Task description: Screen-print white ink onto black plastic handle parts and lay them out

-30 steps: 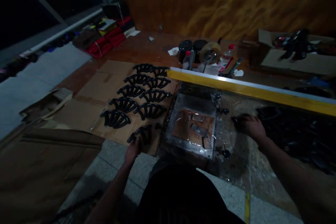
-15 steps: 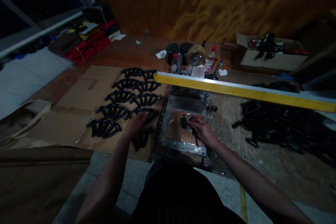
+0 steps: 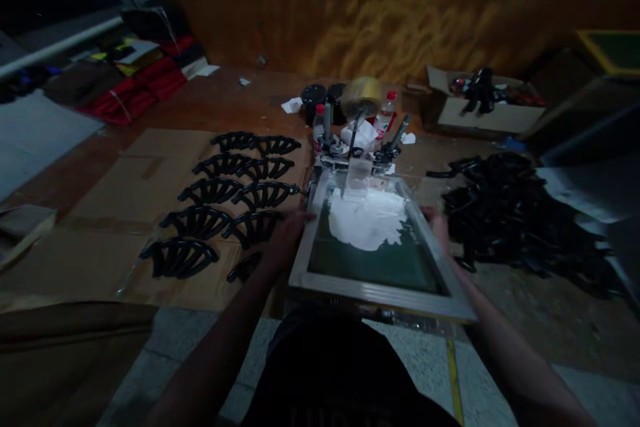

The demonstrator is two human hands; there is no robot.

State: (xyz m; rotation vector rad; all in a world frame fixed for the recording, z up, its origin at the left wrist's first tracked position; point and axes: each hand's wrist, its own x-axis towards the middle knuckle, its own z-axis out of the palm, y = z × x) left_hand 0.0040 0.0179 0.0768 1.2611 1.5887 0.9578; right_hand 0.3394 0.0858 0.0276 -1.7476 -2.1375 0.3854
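A metal-framed screen lies lowered in front of me, with white paste spread over the upper part of its green mesh. A pale squeegee rests at the paste's far edge. Beside the frame's left edge is my left hand, blurred, its fingertips hidden or smeared. At the right edge is my right hand, its fingers mostly behind the frame. Rows of black curved slatted parts lie on cardboard to the left.
A heap of black parts lies on the right. Behind the frame stand bottles, dark jars and a tape roll. An open carton is at the back right, red bundles at the back left.
The raised frame has come down over the base plate, hiding it and the small black piece there. My left hand has left the slatted parts, and my right hand has moved to the frame's right side.
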